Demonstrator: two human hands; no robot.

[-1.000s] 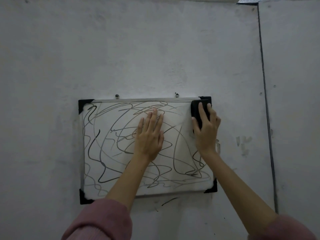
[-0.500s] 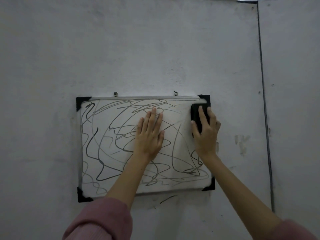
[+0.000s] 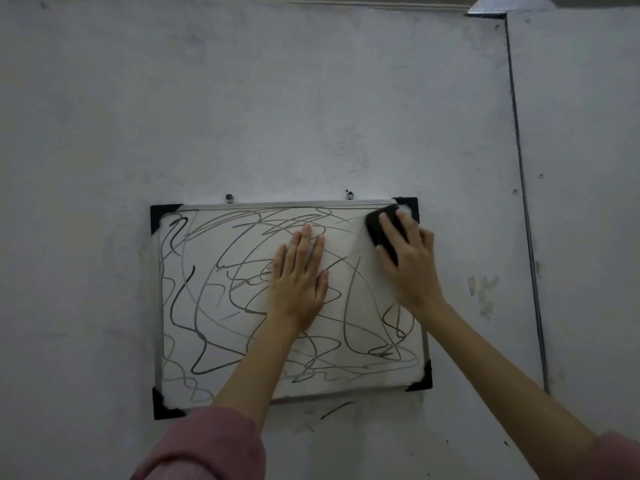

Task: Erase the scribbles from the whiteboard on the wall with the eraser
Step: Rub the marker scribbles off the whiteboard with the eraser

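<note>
Over the last second the black eraser [image 3: 382, 226], pinned under the fingers of the right hand [image 3: 408, 261], has tipped from standing upright at the top right corner of the whiteboard [image 3: 242, 341] to a slant, and its lower end has slid a little left, away from the corner bracket. The hand is blurred, so a stroke seems to be starting. A small patch just right of the eraser, against the black corner piece, now looks bare and pale, which suggests the first bit of ink has come off. The left hand [image 3: 299, 282] has not shifted: it lies flat with fingers spread on the middle of the board, holding nothing, apparently steadying it against the wall [image 3: 311, 98]. The scribbles [image 3: 207, 306] cover nearly all the rest, so the job has barely begun.
</note>
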